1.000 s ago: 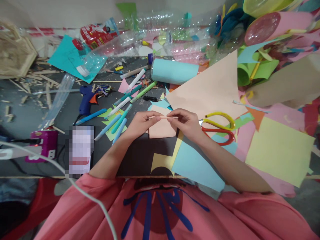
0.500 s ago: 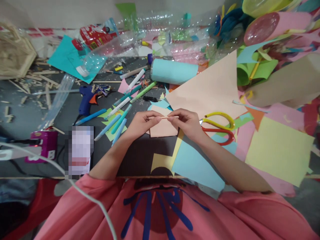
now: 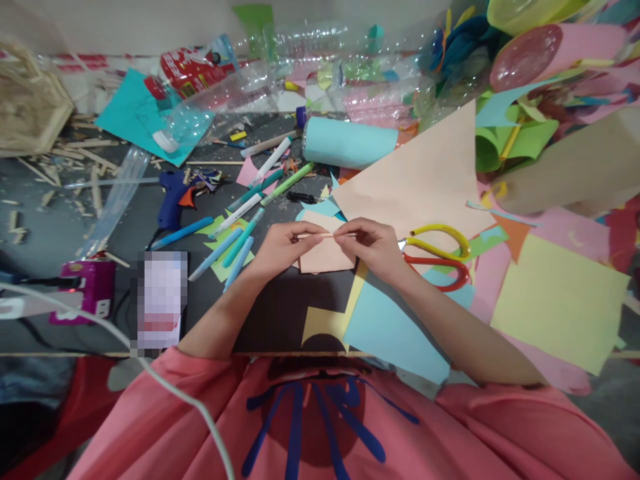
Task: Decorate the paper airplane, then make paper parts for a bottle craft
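Note:
Between the fingertips of my left hand (image 3: 287, 248) and my right hand (image 3: 373, 245) runs a narrow peach-coloured strip (image 3: 327, 235), held level and looking like tightly rolled paper. Both hands pinch it, thumbs almost meeting in the middle. A small piece of peach paper (image 3: 327, 257) lies directly under the strip, showing above and below it; whether the two are joined I cannot tell. Just right of my right hand lie scissors (image 3: 437, 260) with one yellow and one red handle, their blades hidden by the hand.
Left of my hands lie several markers (image 3: 243, 240), a blue glue gun (image 3: 173, 200), a phone (image 3: 161, 300) and a purple box (image 3: 83, 293). Behind are a blue-wrapped cylinder (image 3: 350, 142), a large peach sheet (image 3: 425, 173) and plastic bottles (image 3: 225, 100). Blue paper (image 3: 395, 327) overhangs the front edge.
Almost nothing differs. The thumbs and fingertips have shifted very slightly along the strip; both hands keep their pinch at the same place.

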The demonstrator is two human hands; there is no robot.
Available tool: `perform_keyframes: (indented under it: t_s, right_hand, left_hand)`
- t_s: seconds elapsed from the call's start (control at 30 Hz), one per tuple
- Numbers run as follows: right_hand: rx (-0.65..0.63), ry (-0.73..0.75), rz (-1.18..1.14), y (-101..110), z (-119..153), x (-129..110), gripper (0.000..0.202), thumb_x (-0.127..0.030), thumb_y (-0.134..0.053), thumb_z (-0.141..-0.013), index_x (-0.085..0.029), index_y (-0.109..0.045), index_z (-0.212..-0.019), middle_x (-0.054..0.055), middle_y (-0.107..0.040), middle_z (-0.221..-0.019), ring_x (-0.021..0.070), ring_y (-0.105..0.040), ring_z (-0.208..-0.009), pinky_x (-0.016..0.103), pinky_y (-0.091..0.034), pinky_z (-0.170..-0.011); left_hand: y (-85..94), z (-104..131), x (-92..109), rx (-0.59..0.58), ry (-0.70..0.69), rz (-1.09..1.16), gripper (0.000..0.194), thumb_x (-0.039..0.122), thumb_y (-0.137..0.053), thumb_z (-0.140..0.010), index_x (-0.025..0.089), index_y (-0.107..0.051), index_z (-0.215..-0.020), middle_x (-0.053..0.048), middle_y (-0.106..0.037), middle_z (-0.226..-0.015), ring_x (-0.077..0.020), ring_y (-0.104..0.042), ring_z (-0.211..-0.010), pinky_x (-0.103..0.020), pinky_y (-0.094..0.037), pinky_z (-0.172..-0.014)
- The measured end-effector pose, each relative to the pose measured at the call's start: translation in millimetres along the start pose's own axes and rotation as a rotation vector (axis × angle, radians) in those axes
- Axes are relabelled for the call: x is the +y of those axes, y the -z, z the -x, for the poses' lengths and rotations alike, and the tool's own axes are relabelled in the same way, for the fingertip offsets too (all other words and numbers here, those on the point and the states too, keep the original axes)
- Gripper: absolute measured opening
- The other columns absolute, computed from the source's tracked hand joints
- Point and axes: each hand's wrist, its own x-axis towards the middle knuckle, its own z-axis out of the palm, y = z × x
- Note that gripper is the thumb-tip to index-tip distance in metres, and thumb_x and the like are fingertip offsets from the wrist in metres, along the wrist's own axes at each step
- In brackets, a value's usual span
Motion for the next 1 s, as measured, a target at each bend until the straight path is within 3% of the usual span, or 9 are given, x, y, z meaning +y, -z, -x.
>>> perform_keyframes:
  t_s: [0.23, 0.53, 0.83, 1.0]
  right_hand:
    - [0.008, -0.017, -0.001, 0.8, -0.4, 3.8, 0.006, -0.027, -0.073, -0.075, -0.023, -0.076, -0.078, 0.001, -0.073, -0.074, 0.0113, -0.058, -0.061, 0.026, -0.046, -0.056]
    - [0.069, 0.005, 0.028, -0.6, 0.8, 2.2, 0.005, -0.024, -0.071, -0.074, -0.023, -0.075, -0.074, 0.001, -0.074, -0.073, 0.0123, -0.061, -0.063, 0.027, -0.048, -0.058]
    - [0.008, 0.05, 0.042, 0.8, -1.0, 2.8, 0.008, -0.021, -0.066, -0.077, -0.023, -0.074, -0.075, 0.002, -0.072, -0.078, 0.0138, -0.065, -0.072, 0.028, -0.05, -0.064]
    - [0.013, 0.011, 0.036, 0.8, -1.0, 3.6, 0.006, -0.026, -0.068, -0.077, -0.022, -0.072, -0.078, 0.001, -0.072, -0.076, 0.0115, -0.06, -0.064, 0.026, -0.047, -0.057]
  left_hand:
    - [-0.3, -1.2, -4.0, 0.033, -0.059, 0.02, 0.028, 0.042, -0.073, -0.077, 0.016, -0.079, -0.085, -0.006, -0.075, -0.079, -0.0127, -0.06, -0.062, -0.021, -0.044, -0.053]
    - [-1.3, -2.5, -0.7, 0.048, 0.003, -0.016, 0.027, 0.041, -0.068, -0.077, 0.016, -0.079, -0.083, -0.004, -0.074, -0.075, -0.0131, -0.06, -0.064, -0.02, -0.042, -0.052]
    - [-3.3, -2.2, -3.9, 0.074, -0.035, 0.046, 0.019, 0.032, -0.069, -0.076, 0.016, -0.078, -0.082, -0.001, -0.065, -0.063, -0.0083, -0.047, -0.051, -0.021, -0.032, -0.045]
    - [-4.0, -1.6, -7.1, 0.089, -0.038, 0.055, 0.021, 0.034, -0.07, -0.075, 0.016, -0.078, -0.082, -0.001, -0.065, -0.063, -0.0064, -0.04, -0.047, -0.021, -0.027, -0.042]
